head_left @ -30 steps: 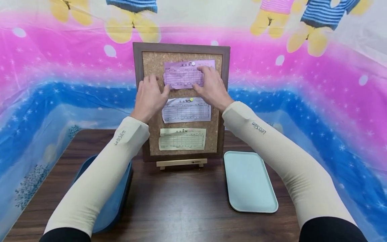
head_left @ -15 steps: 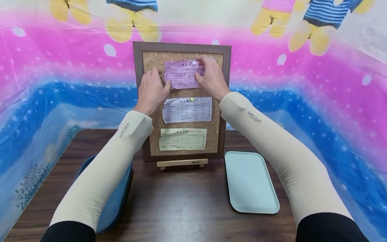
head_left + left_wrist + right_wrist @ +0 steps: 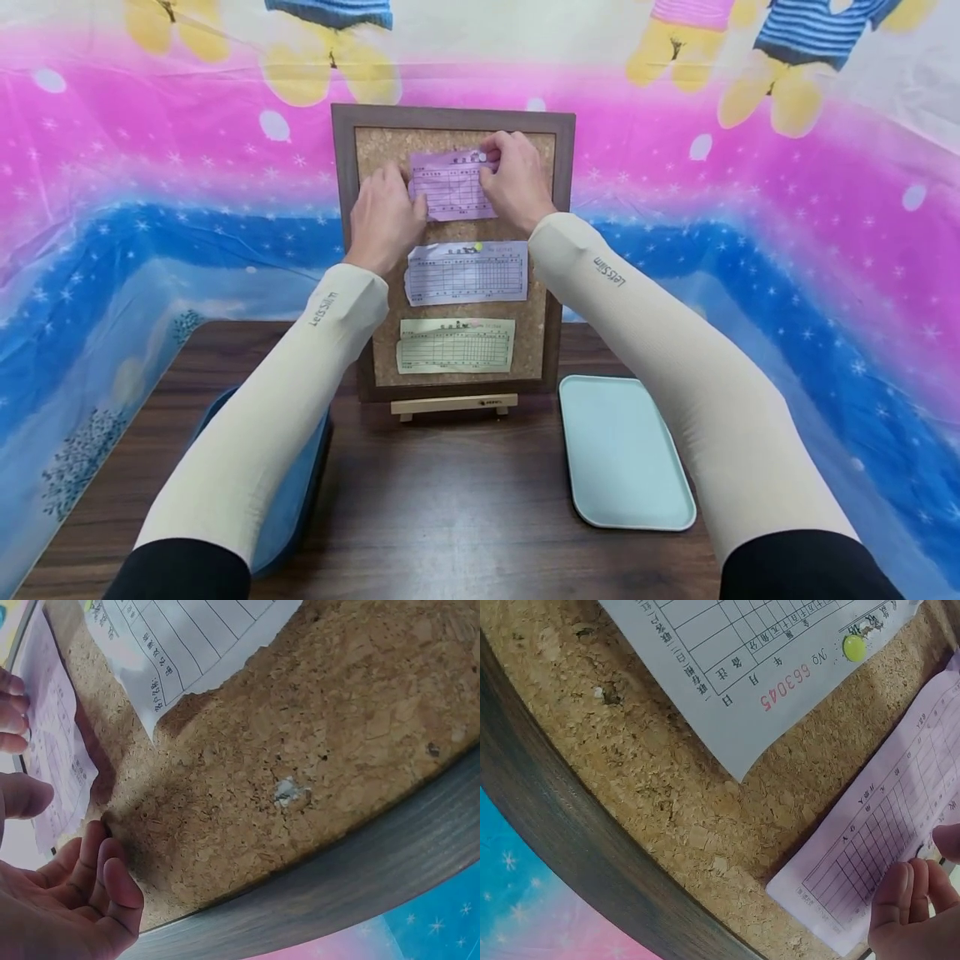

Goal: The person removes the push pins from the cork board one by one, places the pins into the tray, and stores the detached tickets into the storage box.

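Note:
A framed corkboard [image 3: 459, 311] stands upright with three printed receipt slips pinned one above another. My right hand [image 3: 517, 185] is at the top of the purple slip [image 3: 448, 187], thumb and fingers pinching around its white pushpin [image 3: 482, 156]. In the right wrist view the fingertips close in on the pin over the purple slip [image 3: 855, 862]. My left hand [image 3: 384, 218] is at the slip's left edge. In the left wrist view its thumb [image 3: 28, 796] overlaps the purple paper, while the loosely bent fingers lie beside it against the cork.
Below are a white slip [image 3: 467, 275] with a yellow-green pushpin [image 3: 853, 648] and a pale green slip [image 3: 456, 346]. A light wooden easel foot [image 3: 453, 405] supports the board. A pale turquoise tray [image 3: 626, 454] lies right; a blue tray [image 3: 288, 500] is partly under my left arm.
My right hand has moved up and left along the purple slip, its fingertips coming in on the white pushpin. My left hand has shifted slightly right and up at the slip's left edge.

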The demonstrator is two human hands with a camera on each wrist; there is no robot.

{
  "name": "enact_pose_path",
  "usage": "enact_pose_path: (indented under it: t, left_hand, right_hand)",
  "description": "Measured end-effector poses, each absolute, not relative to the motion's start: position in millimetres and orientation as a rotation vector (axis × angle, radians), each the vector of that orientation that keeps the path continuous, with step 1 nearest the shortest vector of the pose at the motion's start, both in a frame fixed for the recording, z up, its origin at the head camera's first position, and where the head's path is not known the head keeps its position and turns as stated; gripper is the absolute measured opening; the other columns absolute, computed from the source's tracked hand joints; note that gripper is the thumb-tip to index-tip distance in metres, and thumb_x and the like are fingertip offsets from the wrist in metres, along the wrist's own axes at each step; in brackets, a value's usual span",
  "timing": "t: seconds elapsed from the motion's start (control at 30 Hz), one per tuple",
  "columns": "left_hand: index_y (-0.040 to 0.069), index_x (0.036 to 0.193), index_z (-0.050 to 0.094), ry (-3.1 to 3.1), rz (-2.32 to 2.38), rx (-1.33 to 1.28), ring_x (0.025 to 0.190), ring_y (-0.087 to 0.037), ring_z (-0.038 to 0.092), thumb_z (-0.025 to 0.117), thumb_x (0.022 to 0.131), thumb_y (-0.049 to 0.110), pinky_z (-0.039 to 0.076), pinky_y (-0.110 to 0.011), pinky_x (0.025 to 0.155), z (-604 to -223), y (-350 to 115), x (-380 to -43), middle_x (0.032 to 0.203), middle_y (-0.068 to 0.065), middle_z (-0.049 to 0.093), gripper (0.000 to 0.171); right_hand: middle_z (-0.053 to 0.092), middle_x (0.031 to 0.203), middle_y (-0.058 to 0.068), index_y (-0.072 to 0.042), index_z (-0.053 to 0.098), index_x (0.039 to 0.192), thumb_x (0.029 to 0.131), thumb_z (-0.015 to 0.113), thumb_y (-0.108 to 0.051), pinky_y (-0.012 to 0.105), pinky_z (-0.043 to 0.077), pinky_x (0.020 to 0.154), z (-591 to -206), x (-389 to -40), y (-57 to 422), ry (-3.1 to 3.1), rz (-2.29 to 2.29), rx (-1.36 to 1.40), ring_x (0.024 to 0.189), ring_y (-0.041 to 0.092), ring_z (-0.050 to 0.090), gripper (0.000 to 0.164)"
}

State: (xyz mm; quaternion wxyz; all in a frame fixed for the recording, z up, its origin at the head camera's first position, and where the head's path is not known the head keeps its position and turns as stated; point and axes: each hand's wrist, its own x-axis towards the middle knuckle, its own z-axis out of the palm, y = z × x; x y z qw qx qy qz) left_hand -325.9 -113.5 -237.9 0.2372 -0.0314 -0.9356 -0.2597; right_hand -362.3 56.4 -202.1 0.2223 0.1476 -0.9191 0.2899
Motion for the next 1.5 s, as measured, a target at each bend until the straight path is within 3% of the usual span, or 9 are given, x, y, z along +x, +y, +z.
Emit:
enact_pose_path:
  t: [0.33,0.67,0.93,1.13,1.5]
  left_hand:
    - [0.0,0.117,0.049,-2.574,-0.679,-0.096,0.105,-0.031,0.049,0.047,0.097,0.027,0.04,-0.043,0.088,-235.9,-109.4,-330.9,0.111,-0.015,0.054,0.033]
    - [0.0,0.117,0.051,-2.605,-0.636,-0.093,0.101,-0.03,0.049,0.042,0.099,0.023,0.04,-0.042,0.086,-232.7,-111.4,-332.2,0.111,-0.015,0.056,0.031]
    - [0.0,0.127,0.048,-2.621,-0.626,-0.104,0.106,-0.03,0.049,0.041,0.1,0.023,0.039,-0.041,0.091,-229.5,-112.2,-333.6,0.117,-0.015,0.056,0.037]
    - [0.0,0.127,0.048,-2.63,-0.622,-0.1,0.106,-0.03,0.049,0.041,0.1,0.023,0.039,-0.041,0.09,-229.6,-111.3,-334.2,0.117,-0.016,0.056,0.036]
    - [0.0,0.131,0.045,-2.621,-0.656,-0.136,0.108,-0.03,0.048,0.041,0.1,0.021,0.037,-0.039,0.093,-230.3,-111.9,-335.2,0.12,-0.016,0.056,0.038]
  right_hand:
    - [0.062,0.1,0.004,-0.006,0.066,0.108,0.091,0.052,-0.006,0.02,0.042,0.08,-197.8,-371.1,53.5,-2.542,0.795,0.341,0.09,0.013,0.055,0.021]
    - [0.061,0.098,0.003,-0.007,0.066,0.105,0.093,0.056,-0.009,0.022,0.044,0.076,-196.1,-372.1,51.4,-2.549,0.822,0.307,0.087,0.013,0.055,0.016]
    - [0.062,0.1,0.002,-0.008,0.066,0.103,0.093,0.056,-0.013,0.024,0.042,0.082,-191.2,-373.2,50.4,-2.586,0.726,0.294,0.091,0.014,0.055,0.014]
    - [0.061,0.103,0.003,-0.008,0.064,0.103,0.093,0.057,-0.012,0.029,0.039,0.09,-186.1,-374.0,50.0,-2.651,0.681,0.313,0.098,0.017,0.055,0.013]
    - [0.057,0.1,0.003,-0.008,0.056,0.102,0.091,0.05,-0.006,0.031,0.04,0.09,-182.2,-374.0,50.7,-2.744,0.562,0.347,0.096,0.018,0.053,0.012]
